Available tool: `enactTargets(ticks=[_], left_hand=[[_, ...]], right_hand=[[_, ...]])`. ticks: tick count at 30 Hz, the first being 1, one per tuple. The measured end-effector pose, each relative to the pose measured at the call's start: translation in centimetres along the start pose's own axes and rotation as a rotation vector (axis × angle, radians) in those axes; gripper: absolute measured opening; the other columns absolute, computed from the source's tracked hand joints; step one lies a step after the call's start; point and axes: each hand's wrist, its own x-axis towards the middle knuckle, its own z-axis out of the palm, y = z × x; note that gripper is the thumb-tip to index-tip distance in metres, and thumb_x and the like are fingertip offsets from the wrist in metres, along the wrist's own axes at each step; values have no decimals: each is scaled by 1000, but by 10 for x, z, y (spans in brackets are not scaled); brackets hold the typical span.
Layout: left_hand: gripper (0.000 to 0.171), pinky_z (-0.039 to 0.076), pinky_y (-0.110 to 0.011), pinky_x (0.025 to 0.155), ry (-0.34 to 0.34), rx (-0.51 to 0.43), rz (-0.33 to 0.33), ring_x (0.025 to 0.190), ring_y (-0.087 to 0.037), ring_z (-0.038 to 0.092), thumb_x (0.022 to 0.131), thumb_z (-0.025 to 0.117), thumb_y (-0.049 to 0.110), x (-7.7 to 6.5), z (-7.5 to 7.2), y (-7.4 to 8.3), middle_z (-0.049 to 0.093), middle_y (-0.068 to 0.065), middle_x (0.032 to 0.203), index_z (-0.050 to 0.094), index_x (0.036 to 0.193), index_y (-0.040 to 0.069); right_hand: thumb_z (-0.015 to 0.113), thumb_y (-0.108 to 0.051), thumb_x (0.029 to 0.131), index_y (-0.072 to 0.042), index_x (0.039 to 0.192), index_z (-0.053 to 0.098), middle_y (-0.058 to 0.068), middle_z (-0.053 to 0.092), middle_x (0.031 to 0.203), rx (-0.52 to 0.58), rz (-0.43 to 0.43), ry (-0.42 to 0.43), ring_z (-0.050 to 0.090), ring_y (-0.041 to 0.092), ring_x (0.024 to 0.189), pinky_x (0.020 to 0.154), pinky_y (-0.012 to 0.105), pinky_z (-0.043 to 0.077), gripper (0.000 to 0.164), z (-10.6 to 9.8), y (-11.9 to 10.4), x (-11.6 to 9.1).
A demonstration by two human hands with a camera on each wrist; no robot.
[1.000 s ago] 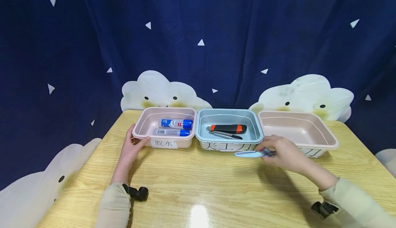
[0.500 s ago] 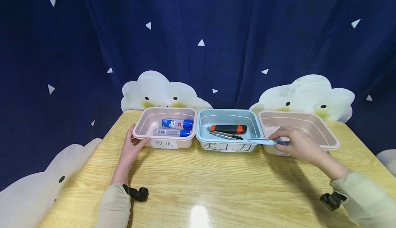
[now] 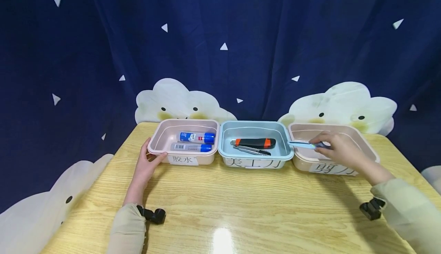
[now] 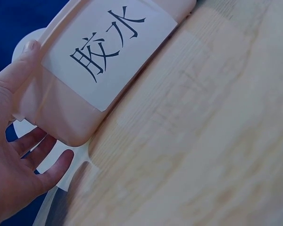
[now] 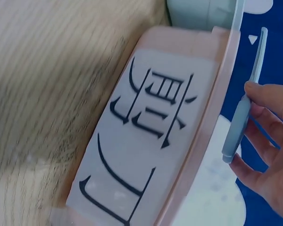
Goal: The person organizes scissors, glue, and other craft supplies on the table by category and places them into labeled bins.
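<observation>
While I read it left to right: left hand [image 3: 146, 166] flat against the near corner of the left pink bin [image 3: 183, 141], fingers straight, steadying it, gripping nothing. Middle blue bin [image 3: 255, 144] holds a box cutter [image 3: 254, 143]. Right hand [image 3: 335, 149] pinches small light-blue scissors [image 3: 303, 144], probably closed, over the right pink bin [image 3: 332, 147]. I judge this is the drop-off step; next move is lower and release. Tip sits near the rim shared with the blue bin, so keep it right. Open floor inside, open table [image 3: 241, 204] in front.
</observation>
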Motion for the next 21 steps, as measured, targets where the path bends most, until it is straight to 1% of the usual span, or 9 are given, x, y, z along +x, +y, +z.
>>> enactTargets(ticks=[2,7,10,12,15,17,21], left_hand=[[85,33,-40,95,2,-1,1,119,-29,33,83,66,32,-1,0,0,30,-13,138,10,147,25],[85,32,-40,95,1,-2,-2,118,-28,33,83,66,31,-2,0,0,29,-13,140,10,147,25],[85,33,-39,95,3,3,-6,119,-28,33,83,66,32,-2,0,0,29,-13,140,9,147,25],[85,33,-38,94,9,5,-10,119,-28,33,83,66,31,-2,-1,0,30,-12,140,10,147,25],[85,33,-37,93,18,7,-12,117,-28,34,83,66,30,-2,-2,1,31,-13,139,10,147,25],[85,32,-37,93,16,7,-13,117,-29,34,83,66,29,-3,-2,2,31,-13,139,10,147,24],[86,32,-40,95,14,4,-16,119,-30,33,83,66,31,-5,-3,3,30,-13,140,10,147,25]], right_hand=[[74,-5,71,-10,89,71,1,68,87,-11,6,-16,63,20,80,67,37,48,19,1,6,1],[74,-2,69,-7,87,70,3,68,84,-38,17,-35,63,22,78,68,39,47,19,7,19,2],[72,0,70,-5,87,69,6,68,84,-13,54,-72,63,25,77,69,42,47,18,10,26,3],[71,-1,71,-5,88,69,7,68,85,-15,85,-99,62,25,78,70,43,46,17,12,31,4],[70,-4,72,-8,89,70,7,69,87,-51,118,-125,62,26,80,73,44,44,17,14,38,5],[70,-7,72,-11,88,70,5,69,87,-93,139,-145,61,25,79,72,43,43,16,15,42,5],[71,-12,71,-17,84,71,-1,68,83,-158,149,-196,59,20,74,70,40,43,15,18,51,6]])
